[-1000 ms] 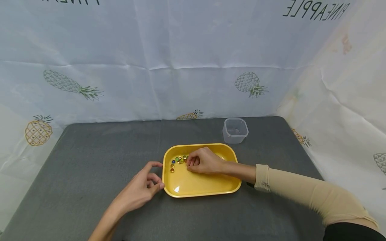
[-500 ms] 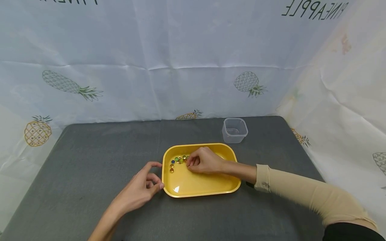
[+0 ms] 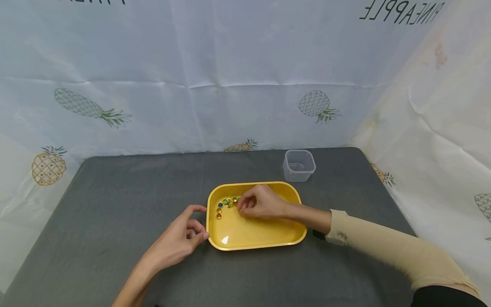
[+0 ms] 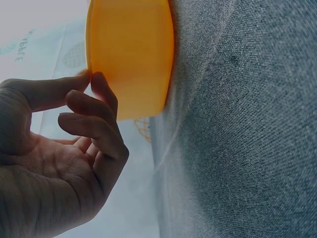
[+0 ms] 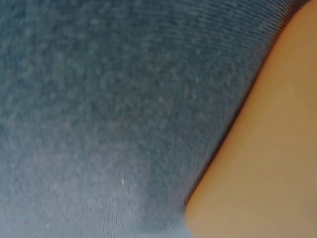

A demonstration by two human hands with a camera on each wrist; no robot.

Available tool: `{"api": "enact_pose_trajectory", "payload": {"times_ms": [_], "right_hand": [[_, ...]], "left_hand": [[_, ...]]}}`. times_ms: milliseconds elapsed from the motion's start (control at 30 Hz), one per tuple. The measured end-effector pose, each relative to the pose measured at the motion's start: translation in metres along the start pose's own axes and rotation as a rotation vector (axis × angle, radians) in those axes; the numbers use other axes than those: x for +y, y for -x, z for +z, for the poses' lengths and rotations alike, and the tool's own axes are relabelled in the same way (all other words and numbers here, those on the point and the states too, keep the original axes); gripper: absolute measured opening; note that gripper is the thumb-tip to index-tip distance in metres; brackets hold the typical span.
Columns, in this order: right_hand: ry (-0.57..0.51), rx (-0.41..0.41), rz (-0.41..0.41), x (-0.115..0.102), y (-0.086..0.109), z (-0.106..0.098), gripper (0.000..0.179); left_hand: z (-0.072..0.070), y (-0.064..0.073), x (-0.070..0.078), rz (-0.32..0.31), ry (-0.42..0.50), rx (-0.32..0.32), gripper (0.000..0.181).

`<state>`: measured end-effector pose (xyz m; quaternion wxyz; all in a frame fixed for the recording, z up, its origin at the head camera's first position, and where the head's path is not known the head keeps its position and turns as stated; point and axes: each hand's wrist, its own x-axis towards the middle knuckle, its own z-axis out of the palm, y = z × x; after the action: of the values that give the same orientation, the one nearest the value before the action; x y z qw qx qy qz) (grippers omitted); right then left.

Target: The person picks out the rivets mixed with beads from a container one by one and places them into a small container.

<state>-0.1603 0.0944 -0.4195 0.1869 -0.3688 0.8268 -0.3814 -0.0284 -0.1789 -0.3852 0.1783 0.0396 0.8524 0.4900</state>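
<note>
Head view showed the marbles point(image 3: 225, 203) lying in the far-left part of a yellow tray point(image 3: 253, 236), with green, amber and blue ones visible. The tray sat flat on a dark grey bench point(image 3: 145, 204), directly in front of the person, where both hands could come to it. The left hand point(image 3: 178, 241) touched its left end, thumb and forefinger spread wide apart along the edge and the other fingers loosely bent; probably this served to steady the tray. The right hand point(image 3: 264, 204) was over the tray with its fingers drawn narrowly together beside the marbles. Whether a marble was between the fingertips could not be told: the hand hid them, and the right wrist view did not show them. The raised wall presumably kept the marbles from rolling off. A clear container point(image 3: 298, 177) stood upright just beyond the tray's far-right corner, likely placed there to be within easy reach.

For writing, the pale cloth point(image 3: 238, 113) behind carried "PINEAPPLE", reversed, at upper right; another line at upper left was cut off. Small dark marks on the beige sleeve point(image 3: 379, 234) were too small to read. No brand could be made out.
</note>
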Motion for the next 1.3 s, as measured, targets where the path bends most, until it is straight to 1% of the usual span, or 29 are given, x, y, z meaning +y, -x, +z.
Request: {"api": "enact_pose_trajectory", "payload": {"times_ms": [100, 300, 433, 733, 1100, 1300], "right_hand": [[-0.017, 0.009, 0.002, -0.001, 0.001, -0.004, 0.008], [-0.018, 0.016, 0.004, -0.005, 0.002, -0.014, 0.008], [-0.018, 0.029, -0.011, -0.011, 0.003, -0.018, 0.009], [-0.002, 0.092, -0.052, -0.018, 0.007, -0.025, 0.008], [-0.005, 0.131, -0.052, -0.023, 0.011, -0.04, 0.012], [-0.009, 0.181, -0.063, -0.023, 0.016, -0.049, 0.012]], "left_hand": [[0.001, 0.0, 0.0, -0.004, 0.004, 0.003, 0.059], [0.001, 0.0, 0.0, -0.005, 0.007, 0.002, 0.059], [0.002, 0.002, -0.002, 0.005, 0.017, -0.004, 0.061], [0.001, 0.001, -0.002, 0.01, 0.005, -0.004, 0.058], [0.001, 0.001, -0.003, 0.021, 0.008, -0.005, 0.057], [0.001, 0.0, -0.004, 0.023, 0.004, -0.005, 0.058]]}}
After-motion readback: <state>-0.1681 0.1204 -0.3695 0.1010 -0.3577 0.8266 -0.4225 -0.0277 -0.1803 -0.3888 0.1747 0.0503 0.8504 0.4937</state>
